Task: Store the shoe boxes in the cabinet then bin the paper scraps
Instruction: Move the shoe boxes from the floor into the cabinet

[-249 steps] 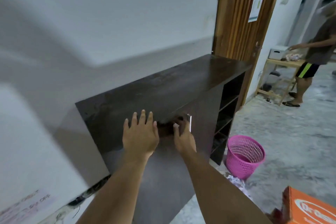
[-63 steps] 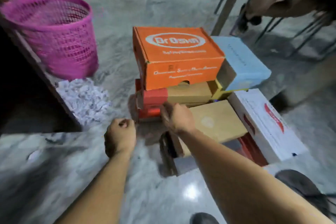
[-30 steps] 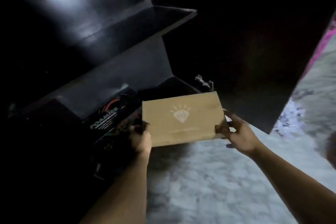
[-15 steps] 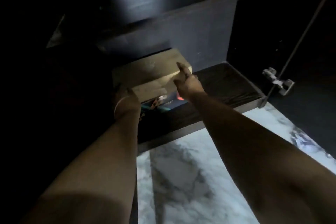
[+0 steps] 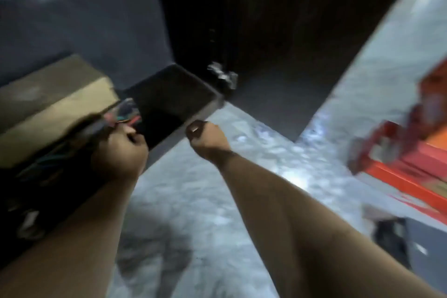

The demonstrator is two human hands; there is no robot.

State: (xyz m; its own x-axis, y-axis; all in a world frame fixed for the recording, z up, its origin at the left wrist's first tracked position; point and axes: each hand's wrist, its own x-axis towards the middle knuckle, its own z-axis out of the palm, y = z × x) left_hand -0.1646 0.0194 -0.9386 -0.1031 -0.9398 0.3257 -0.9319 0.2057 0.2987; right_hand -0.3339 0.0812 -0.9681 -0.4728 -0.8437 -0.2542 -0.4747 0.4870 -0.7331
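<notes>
On the cabinet's (image 5: 254, 19) bottom shelf, far left: plain tan cardboard shoe box (image 5: 48, 101), lying flat atop a dark box (image 5: 55, 152) with multicolour print, long axis running near-left to far-right. Print blurred, unreadable. Left hand (image 5: 121, 150) and right hand (image 5: 208, 138) both curled, empty, over marbled floor (image 5: 193, 213). Orange boxes (image 5: 416, 152) right.

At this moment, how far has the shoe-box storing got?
Done: a tan box sits in the cabinet atop a dark box. In hand: nothing; left hand and right hand look empty, though blurred. Left: orange boxes on the floor; paper scraps unseen.
</notes>
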